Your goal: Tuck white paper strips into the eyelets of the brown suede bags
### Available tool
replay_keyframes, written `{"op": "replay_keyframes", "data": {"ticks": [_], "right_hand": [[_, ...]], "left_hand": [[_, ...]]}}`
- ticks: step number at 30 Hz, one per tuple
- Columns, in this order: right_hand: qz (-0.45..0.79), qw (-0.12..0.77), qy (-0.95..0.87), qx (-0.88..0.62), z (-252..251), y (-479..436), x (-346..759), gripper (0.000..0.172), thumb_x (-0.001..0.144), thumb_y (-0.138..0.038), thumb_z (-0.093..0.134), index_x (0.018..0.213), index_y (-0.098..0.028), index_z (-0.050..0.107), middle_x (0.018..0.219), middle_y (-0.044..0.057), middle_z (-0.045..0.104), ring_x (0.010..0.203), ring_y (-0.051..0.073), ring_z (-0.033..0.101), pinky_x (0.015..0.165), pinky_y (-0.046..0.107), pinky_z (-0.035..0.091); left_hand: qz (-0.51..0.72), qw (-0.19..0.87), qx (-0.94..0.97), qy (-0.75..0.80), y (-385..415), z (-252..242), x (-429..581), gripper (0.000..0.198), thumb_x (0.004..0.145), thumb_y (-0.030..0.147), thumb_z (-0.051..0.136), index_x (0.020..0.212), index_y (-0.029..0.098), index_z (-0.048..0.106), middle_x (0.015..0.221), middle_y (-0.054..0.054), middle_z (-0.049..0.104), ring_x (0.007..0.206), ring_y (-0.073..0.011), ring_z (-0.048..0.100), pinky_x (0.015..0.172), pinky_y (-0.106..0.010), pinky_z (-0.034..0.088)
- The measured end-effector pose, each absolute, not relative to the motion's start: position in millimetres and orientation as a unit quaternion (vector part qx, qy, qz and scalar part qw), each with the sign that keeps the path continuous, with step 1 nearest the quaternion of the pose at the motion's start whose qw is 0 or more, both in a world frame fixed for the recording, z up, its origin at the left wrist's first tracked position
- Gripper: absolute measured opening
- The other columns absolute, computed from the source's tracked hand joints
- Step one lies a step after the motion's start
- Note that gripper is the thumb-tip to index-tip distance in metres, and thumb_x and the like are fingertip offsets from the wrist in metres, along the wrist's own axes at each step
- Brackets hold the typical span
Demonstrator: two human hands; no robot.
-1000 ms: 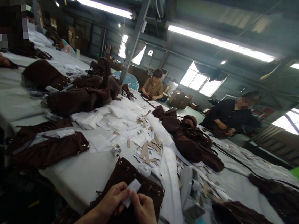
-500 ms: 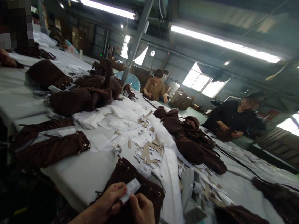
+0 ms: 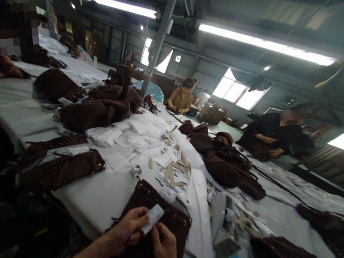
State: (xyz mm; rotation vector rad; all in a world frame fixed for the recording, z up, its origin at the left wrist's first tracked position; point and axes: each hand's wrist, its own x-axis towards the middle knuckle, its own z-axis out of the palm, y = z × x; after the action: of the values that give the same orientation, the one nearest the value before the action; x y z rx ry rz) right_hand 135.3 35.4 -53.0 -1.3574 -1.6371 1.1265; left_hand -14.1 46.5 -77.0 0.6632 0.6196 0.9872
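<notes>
A small whitish, glossy flat packet (image 3: 154,216) is pinched in my left hand (image 3: 131,229), thumb on top and fingers curled below. My right hand (image 3: 165,246) is closed at the packet's lower edge, its thumb and fingertips touching it. Both hands are above a dark brown drawstring bag (image 3: 163,208) with gold eyelets along its top edge. This bag lies at the near table edge, its lower part hidden by my hands and forearm. A crumpled clear wrap (image 3: 136,170) sits by its upper corner, and a white paper ball (image 3: 167,194) lies against its top edge.
Another brown bag (image 3: 63,166) lies at the left, with heaps of brown bags (image 3: 98,111) behind and more (image 3: 223,160) at the right. White paper (image 3: 130,132) and cardboard strips (image 3: 172,173) cover the table middle. Co-workers (image 3: 179,98) work across the table. A metal post (image 3: 160,41) rises beyond.
My view has shifted slightly. Both hands stay on the packet above the bag with almost the same hold. The co-workers' hands across the table have moved a little.
</notes>
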Motion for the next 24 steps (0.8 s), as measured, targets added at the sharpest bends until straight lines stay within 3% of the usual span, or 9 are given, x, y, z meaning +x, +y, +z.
{"op": "replay_keyframes", "data": {"ticks": [6, 10, 12, 17, 21, 24], "right_hand": [[0.393, 0.397, -0.621, -0.549, -65.8, 38.6, 134.9, 0.023, 0.084, -0.036, 0.053, 0.078, -0.018, 0.065, 0.072, 0.002, 0.066, 0.07, 0.018, 0.059, 0.066, 0.023, 0.044], [0.447, 0.435, -0.568, -0.537, -76.8, 37.8, 138.8, 0.04, 0.087, -0.049, 0.047, 0.066, -0.018, 0.059, 0.052, -0.003, 0.049, 0.048, 0.011, 0.044, 0.046, 0.021, 0.035], [0.463, 0.437, -0.572, -0.517, -76.1, 36.2, 139.5, 0.045, 0.086, -0.054, 0.049, 0.062, -0.017, 0.057, 0.05, -0.004, 0.045, 0.046, 0.009, 0.039, 0.044, 0.021, 0.031], [0.464, 0.428, -0.604, -0.487, -70.5, 32.4, 139.7, 0.04, 0.084, -0.052, 0.056, 0.079, -0.014, 0.069, 0.066, 0.002, 0.061, 0.062, 0.014, 0.051, 0.056, 0.022, 0.039], [0.44, 0.457, -0.603, -0.483, -83.4, 32.7, 139.7, 0.048, 0.083, -0.059, 0.052, 0.084, -0.015, 0.07, 0.07, 0.004, 0.065, 0.064, 0.017, 0.055, 0.055, 0.023, 0.042], [0.382, 0.474, -0.615, -0.501, -96.4, 33.9, 137.4, 0.052, 0.083, -0.065, 0.048, 0.082, -0.018, 0.07, 0.066, 0.003, 0.064, 0.06, 0.017, 0.054, 0.052, 0.023, 0.041]], "left_hand": [[0.451, 0.756, 0.355, 0.316, 43.0, -74.4, -10.6, 0.041, 0.08, 0.051, 0.065, 0.1, 0.017, 0.053, 0.052, 0.007, 0.053, 0.027, -0.0004, 0.026, 0.029, -0.016, 0.009], [0.461, 0.738, 0.362, 0.336, 43.6, -83.7, -3.9, 0.047, 0.076, 0.054, 0.066, 0.102, 0.016, 0.055, 0.05, 0.008, 0.052, 0.027, -0.0005, 0.025, 0.029, -0.015, 0.011], [0.468, 0.725, 0.372, 0.341, 44.0, -87.5, 0.1, 0.051, 0.074, 0.056, 0.068, 0.104, 0.016, 0.057, 0.049, 0.008, 0.05, 0.028, -0.0005, 0.025, 0.029, -0.015, 0.014], [0.457, 0.696, 0.407, 0.376, 41.3, -87.8, 2.7, 0.061, 0.071, 0.06, 0.068, 0.109, 0.014, 0.062, 0.053, 0.005, 0.053, 0.03, -0.0004, 0.026, 0.03, -0.015, 0.015], [0.418, 0.694, 0.444, 0.383, 40.2, -87.7, -1.8, 0.063, 0.076, 0.064, 0.06, 0.117, 0.015, 0.062, 0.054, 0.003, 0.055, 0.031, -0.0015, 0.028, 0.031, -0.016, 0.017], [0.394, 0.698, 0.455, 0.388, 41.2, -84.0, 0.4, 0.07, 0.071, 0.071, 0.058, 0.115, 0.016, 0.064, 0.054, 0.002, 0.056, 0.032, -0.0019, 0.028, 0.032, -0.016, 0.018]]}}
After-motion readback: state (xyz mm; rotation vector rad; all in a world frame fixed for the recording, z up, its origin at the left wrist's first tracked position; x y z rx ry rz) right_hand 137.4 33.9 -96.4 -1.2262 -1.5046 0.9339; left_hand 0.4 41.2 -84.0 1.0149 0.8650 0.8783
